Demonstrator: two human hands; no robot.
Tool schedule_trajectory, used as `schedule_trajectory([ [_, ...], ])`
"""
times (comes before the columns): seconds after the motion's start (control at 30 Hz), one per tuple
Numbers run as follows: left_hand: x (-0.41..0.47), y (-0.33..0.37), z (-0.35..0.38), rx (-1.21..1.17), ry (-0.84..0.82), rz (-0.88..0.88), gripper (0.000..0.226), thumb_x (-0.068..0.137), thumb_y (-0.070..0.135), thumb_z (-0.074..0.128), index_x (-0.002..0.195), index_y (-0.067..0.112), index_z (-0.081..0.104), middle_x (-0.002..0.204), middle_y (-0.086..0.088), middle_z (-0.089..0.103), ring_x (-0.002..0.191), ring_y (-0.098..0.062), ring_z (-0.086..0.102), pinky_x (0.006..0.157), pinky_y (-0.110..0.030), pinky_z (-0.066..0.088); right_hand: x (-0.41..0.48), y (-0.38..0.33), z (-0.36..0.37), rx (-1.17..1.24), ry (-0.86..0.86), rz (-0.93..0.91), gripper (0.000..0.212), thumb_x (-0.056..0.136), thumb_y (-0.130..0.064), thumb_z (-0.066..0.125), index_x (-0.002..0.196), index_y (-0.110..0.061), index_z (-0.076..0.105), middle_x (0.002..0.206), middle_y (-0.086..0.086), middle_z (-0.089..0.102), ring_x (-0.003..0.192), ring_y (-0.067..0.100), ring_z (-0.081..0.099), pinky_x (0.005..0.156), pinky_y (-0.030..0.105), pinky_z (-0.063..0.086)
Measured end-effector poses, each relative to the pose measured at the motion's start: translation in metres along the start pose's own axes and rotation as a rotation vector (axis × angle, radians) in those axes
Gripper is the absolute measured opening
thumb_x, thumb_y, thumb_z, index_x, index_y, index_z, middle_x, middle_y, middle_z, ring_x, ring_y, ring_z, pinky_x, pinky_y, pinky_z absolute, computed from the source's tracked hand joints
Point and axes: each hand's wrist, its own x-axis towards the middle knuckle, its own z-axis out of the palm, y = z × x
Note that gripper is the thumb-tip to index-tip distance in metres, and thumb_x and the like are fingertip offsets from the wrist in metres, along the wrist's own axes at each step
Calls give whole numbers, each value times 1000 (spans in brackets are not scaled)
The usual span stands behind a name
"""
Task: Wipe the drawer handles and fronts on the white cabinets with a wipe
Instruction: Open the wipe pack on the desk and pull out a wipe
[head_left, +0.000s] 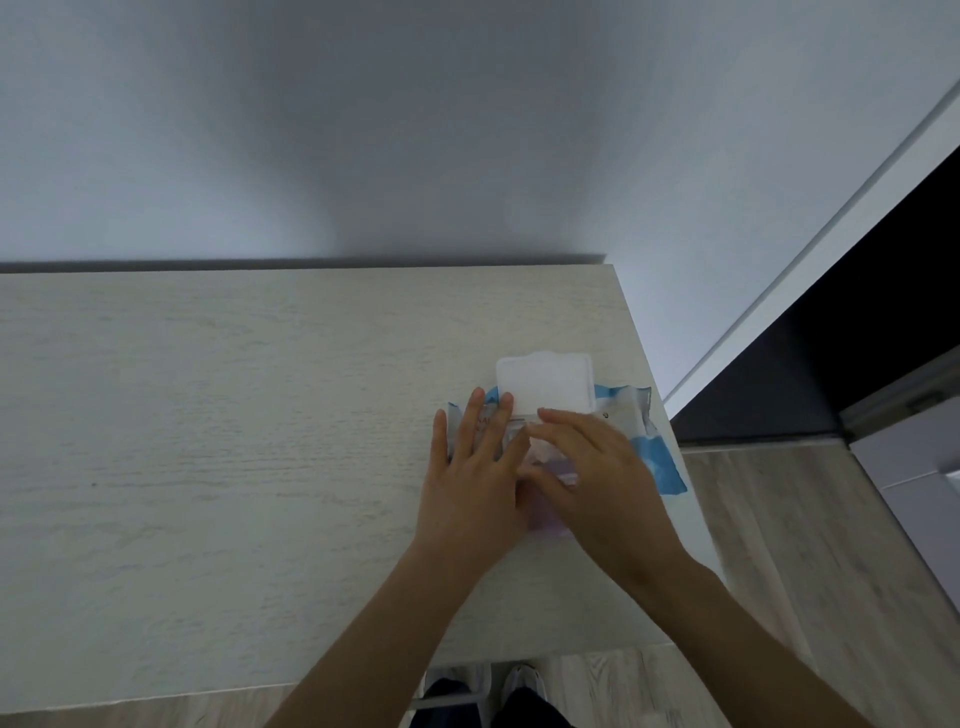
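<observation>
A blue and white pack of wipes (655, 457) lies on the pale wood-grain cabinet top (234, 441), near its right edge. Its white plastic lid (545, 384) stands flipped open toward the wall. My left hand (475, 478) lies flat on the pack's left side, fingers spread, pressing it down. My right hand (592, 478) is over the pack's opening with its fingertips pinched there; whether a wipe is between them is hidden. The drawer fronts and handles are out of view below the top's front edge.
A white wall (415, 130) rises right behind the cabinet. To the right are a white door frame (810, 291), a dark doorway and wood-look floor (810, 545). My shoes (519, 680) show below the cabinet's front edge.
</observation>
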Motion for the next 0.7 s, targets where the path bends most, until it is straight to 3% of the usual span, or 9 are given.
schedule_trajectory([
  [0.1,0,-1,1,19,-17,-9,61,84,52,33,124,18,64,142,-11,49,137,-31,23,107,-53,15,-10,4,9,57,-70,0,58,99,-46,21,88,-13,67,78,-1,73,68,11,71,63,22,56],
  [0.17,0,-2,1,14,-20,-16,57,83,49,35,122,19,65,142,-10,49,137,-30,22,108,-52,14,-13,6,11,53,-70,15,64,102,-40,19,79,-10,70,69,-5,71,59,3,68,83,4,38],
  [0.2,-1,-2,1,3,-17,-16,55,84,47,35,121,20,65,141,-10,50,137,-30,23,110,-53,14,-10,6,6,67,-61,28,54,101,-36,30,78,-8,70,68,-4,71,58,4,68,85,3,36],
  [0.27,0,-2,0,-7,-10,-18,53,84,45,36,120,21,65,141,-10,50,137,-30,25,113,-54,16,-5,6,-4,107,-12,48,25,80,-27,63,79,-4,73,71,4,73,60,14,70,74,17,49],
  [0.3,0,-2,0,-11,-6,-21,52,84,44,36,121,21,65,141,-10,51,137,-30,25,113,-55,17,-4,6,-10,102,21,55,22,72,-22,71,80,-2,73,72,7,73,60,17,71,69,22,52],
  [0.47,1,-1,-3,-1,-19,-21,53,85,44,35,121,18,64,138,-11,53,134,-35,40,111,-59,24,0,9,-29,73,89,-80,34,80,-29,60,80,4,72,70,12,72,56,20,70,62,27,54],
  [0.57,2,-2,-5,35,-40,-16,55,85,46,34,122,19,64,137,-10,54,131,-34,45,101,-64,26,10,1,-47,62,6,-105,33,90,-30,54,93,-2,71,88,8,74,75,17,72,77,24,52],
  [0.63,2,-1,-5,45,-38,-19,56,86,47,33,122,19,65,137,-10,54,130,-35,45,101,-62,26,13,5,-42,118,-209,105,41,91,-32,57,126,-10,55,126,1,60,112,12,60,98,20,39],
  [0.7,2,0,-4,52,-37,-23,56,86,48,33,121,19,65,138,-10,54,131,-35,44,102,-61,25,8,11,-27,244,-351,294,46,93,-29,58,136,-16,45,136,-1,53,122,11,51,100,15,33],
])
